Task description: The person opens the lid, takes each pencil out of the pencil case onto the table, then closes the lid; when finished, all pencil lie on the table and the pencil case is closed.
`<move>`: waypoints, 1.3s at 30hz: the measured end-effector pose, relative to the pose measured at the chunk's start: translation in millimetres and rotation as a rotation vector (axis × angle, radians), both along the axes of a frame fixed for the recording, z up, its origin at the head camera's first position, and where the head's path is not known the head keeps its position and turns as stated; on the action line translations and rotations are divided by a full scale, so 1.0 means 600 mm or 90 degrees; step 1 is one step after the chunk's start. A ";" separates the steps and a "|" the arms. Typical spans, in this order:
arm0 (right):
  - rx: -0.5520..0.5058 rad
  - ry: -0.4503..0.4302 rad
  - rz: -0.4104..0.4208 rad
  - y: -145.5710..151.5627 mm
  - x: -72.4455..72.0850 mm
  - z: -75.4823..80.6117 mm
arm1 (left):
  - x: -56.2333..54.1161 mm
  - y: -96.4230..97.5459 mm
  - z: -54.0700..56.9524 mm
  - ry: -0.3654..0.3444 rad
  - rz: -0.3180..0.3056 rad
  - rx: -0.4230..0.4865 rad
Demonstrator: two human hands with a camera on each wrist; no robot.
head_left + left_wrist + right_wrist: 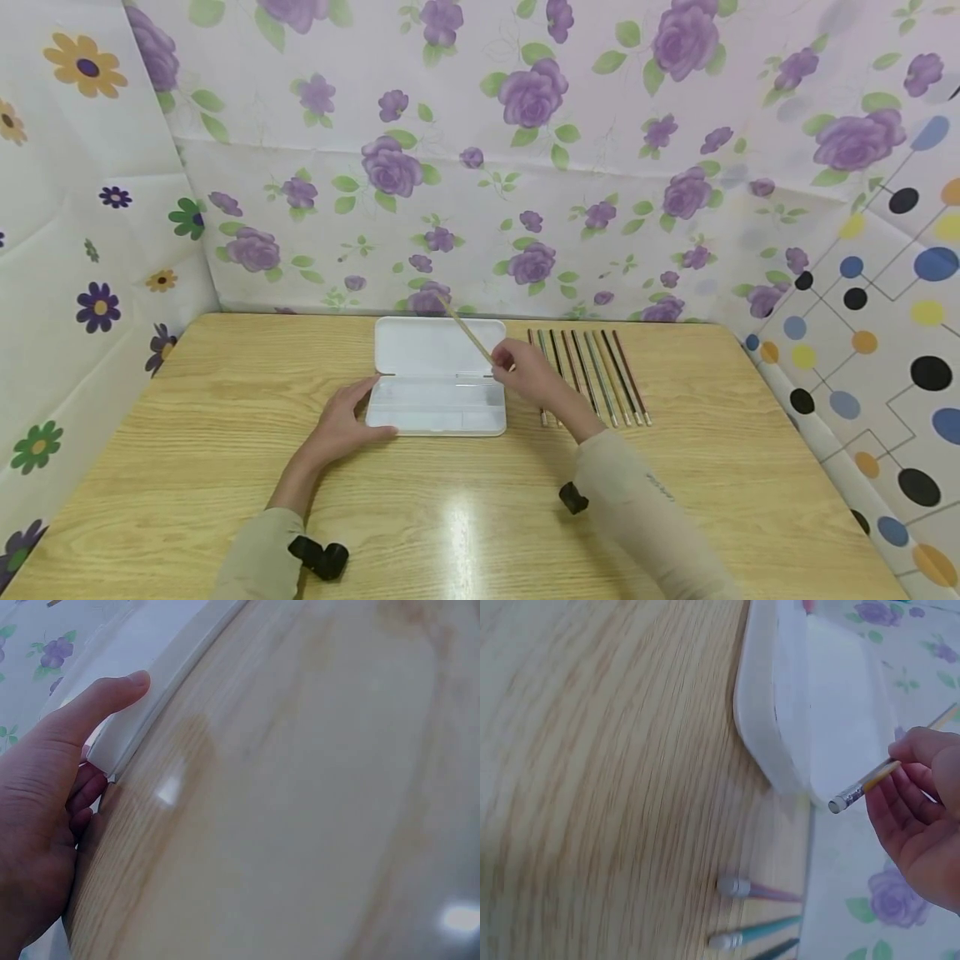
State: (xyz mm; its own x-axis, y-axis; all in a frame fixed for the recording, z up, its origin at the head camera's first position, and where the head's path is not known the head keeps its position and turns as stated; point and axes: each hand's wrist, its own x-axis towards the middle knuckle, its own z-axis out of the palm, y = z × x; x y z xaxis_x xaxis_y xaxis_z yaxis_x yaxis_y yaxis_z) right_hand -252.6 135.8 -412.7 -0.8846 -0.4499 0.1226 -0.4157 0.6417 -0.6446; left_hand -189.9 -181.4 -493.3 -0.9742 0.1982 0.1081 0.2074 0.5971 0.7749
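A white pencil case lies unfolded on the table, its lid laid back toward the wall. My left hand holds the case at its left end. In the left wrist view the thumb presses on the front side, with the other fingers curled behind the corner. My right hand pinches a yellow pencil over the right part of the case. The pencil slants up toward the back left. In the right wrist view its eraser end sticks out past the fingertips.
Several pencils in different colours lie side by side right of the case, eraser ends toward me. They rest on a wooden table. Flowered cloth hangs behind the table's far edge, with patterned sheets at both sides.
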 end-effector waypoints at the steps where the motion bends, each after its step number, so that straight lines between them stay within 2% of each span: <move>1: -0.003 -0.004 -0.007 0.007 0.000 0.001 | 0.000 -0.001 0.000 0.001 0.000 0.000; 14: 0.007 -0.042 -0.131 0.126 -0.011 -0.014 | -0.001 -0.001 -0.001 0.010 -0.007 0.002; 23: 0.028 -0.073 -0.206 0.221 -0.019 -0.013 | 0.001 0.000 0.001 0.013 -0.009 0.006; 29: 0.046 -0.090 -0.251 0.273 -0.019 -0.014 | 0.000 0.000 0.002 0.015 -0.007 0.002; 39: 0.072 -0.129 -0.295 0.341 -0.002 -0.037 | 0.002 0.001 0.004 0.003 -0.004 -0.003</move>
